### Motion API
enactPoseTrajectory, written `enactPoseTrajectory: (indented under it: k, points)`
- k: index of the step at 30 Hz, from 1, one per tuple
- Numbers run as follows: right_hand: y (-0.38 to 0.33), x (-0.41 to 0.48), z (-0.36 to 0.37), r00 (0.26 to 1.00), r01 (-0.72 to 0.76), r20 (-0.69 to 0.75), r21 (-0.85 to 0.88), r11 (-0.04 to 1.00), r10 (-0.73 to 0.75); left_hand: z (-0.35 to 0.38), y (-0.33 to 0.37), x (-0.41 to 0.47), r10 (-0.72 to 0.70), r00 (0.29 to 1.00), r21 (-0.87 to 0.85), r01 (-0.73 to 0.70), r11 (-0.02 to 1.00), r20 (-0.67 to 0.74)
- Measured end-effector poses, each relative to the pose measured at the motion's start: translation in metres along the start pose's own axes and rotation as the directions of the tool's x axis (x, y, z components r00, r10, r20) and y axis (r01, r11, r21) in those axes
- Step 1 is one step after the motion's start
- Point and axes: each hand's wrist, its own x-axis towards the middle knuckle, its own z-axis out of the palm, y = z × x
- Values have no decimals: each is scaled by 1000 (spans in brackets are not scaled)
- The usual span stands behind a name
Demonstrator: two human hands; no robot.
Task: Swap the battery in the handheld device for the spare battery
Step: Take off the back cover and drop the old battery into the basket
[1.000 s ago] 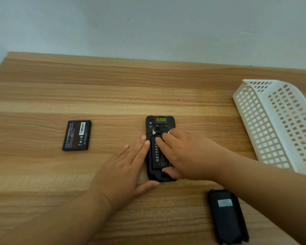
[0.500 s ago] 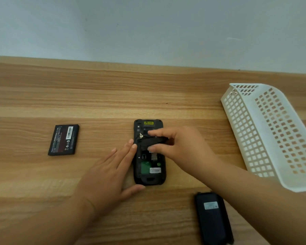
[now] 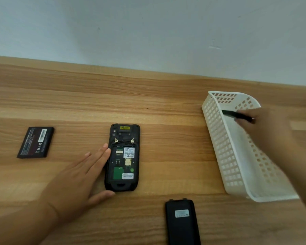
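Moved since earlier: old battery [image 3: 236,115] is out of the device's bay, where the right hand was lifting it half a second ago, and is now carried over the white basket [image 3: 219,138]; the left hand has stayed put.
Right hand: right hand [image 3: 265,128] pinches the old battery by one end, the dark slab sticking out to the left above the basket's inside; motion blur hides exactly how the fingers sit.
Left hand: left hand [image 3: 81,174] lies flat and open on the table [image 3: 166,106], fingertips touching the device's left edge and the thumb at its lower corner, bracing it and gripping nothing.
Device: handheld device [image 3: 123,157] lies face down mid-table, bay open and empty, with labels and a green board showing.
Spare battery: spare battery [image 3: 36,142] lies flat, well to the left of the device, untouched.
Back cover: back cover [image 3: 182,221] lies apart, near the lower edge of the view, right of the device.
Done: cover off, old battery out.
Left: drop the old battery, probably into the basket; fetch the spare, seat it in the bay, refit the cover.
Progress: roughly the halfway mark, by my judgement.
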Motion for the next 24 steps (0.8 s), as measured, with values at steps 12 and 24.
enactPoseTrajectory:
  k: [12, 24]
  points:
    - [11, 2, 42, 950, 176, 310, -403, 898, -47, 3, -2, -3, -14, 999, -31, 15, 999, 37]
    - [5, 12, 40, 923, 270, 386, -665, 696, 10, 5, -5, -4, -26, 998, -64, 30, 998, 56]
